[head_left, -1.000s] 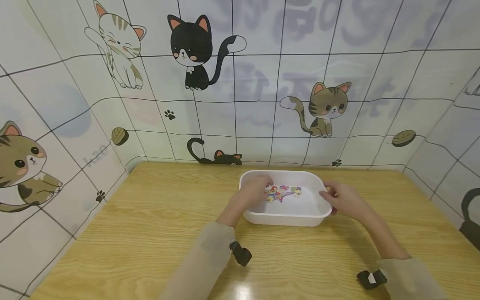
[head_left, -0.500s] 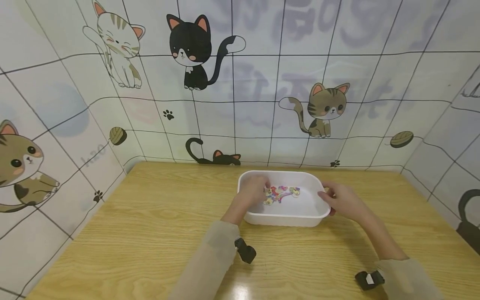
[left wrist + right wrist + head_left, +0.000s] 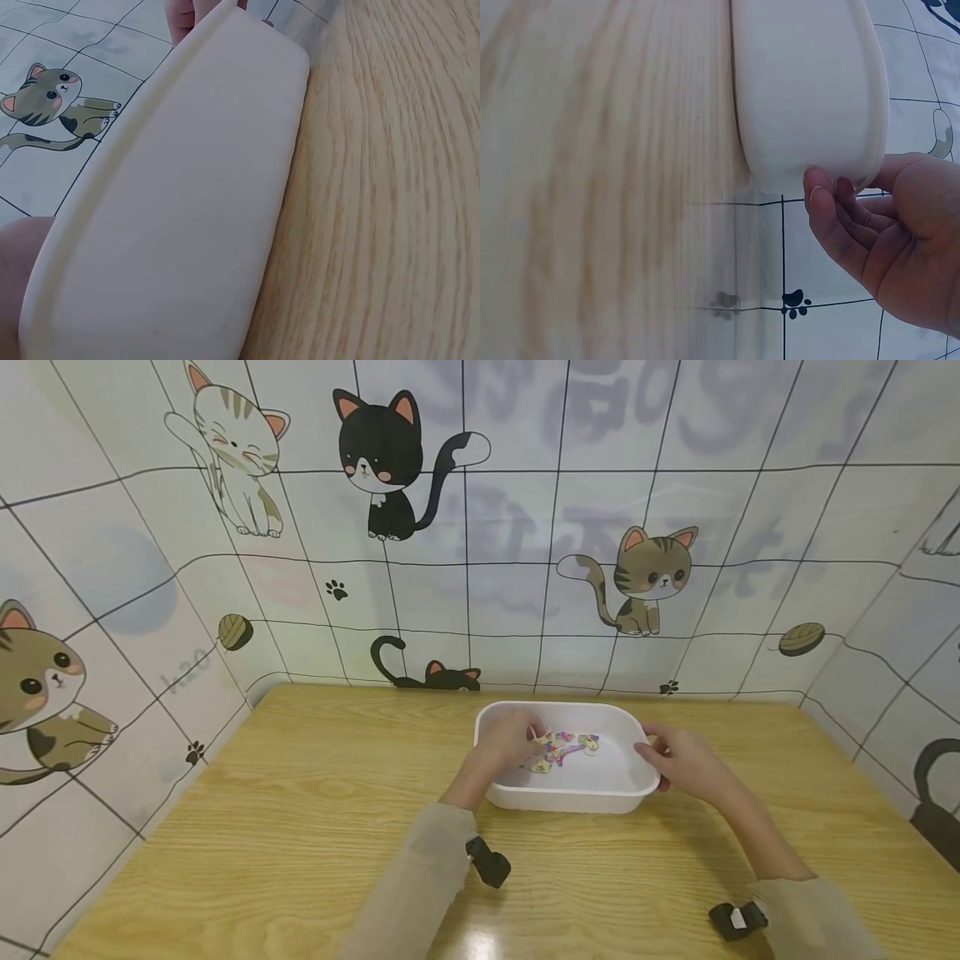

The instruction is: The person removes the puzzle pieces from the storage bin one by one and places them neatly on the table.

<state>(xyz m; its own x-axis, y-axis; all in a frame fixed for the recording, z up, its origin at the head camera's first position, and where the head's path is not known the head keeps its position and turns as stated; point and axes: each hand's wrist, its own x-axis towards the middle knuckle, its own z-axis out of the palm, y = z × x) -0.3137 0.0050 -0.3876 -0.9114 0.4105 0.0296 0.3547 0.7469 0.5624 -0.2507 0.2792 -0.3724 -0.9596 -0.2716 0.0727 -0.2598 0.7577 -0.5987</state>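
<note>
Now left fingers further over pieces, hold unclear, right fingers still gripping tray

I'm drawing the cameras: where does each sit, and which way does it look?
Head: on the person's head, facing forward and down at the white tub and colourful pieces; left hand, right hand and sleeves show.
Left wrist: on that wrist, facing the tub's outside; some left hand or wrist and right fingers show.
Right wrist: on that wrist, facing the tub's outside and the right hand gripping it.
Both wrist views share tub and table.
</note>
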